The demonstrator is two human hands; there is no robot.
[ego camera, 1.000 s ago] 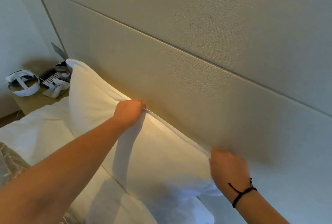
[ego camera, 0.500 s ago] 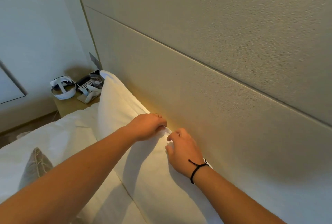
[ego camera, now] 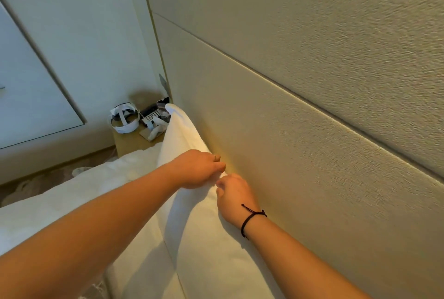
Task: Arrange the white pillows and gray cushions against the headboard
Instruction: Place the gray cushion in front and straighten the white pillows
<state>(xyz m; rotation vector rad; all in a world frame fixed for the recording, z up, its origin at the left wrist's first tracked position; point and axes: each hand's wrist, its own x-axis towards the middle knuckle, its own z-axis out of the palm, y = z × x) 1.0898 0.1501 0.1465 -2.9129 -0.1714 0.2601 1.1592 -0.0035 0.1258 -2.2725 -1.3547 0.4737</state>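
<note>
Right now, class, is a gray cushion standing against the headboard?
No: only a white pillow leans against the headboard, pinched at its top edge by both hands.

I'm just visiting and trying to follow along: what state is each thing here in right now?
White pillow: upright, leaning on the headboard.
Left hand: fingers closed on the pillow's top edge.
Right hand: fingers pinching the same edge, beside the left.
Black bracelet: worn on the right wrist.
White headset: resting on the nightstand.
</note>
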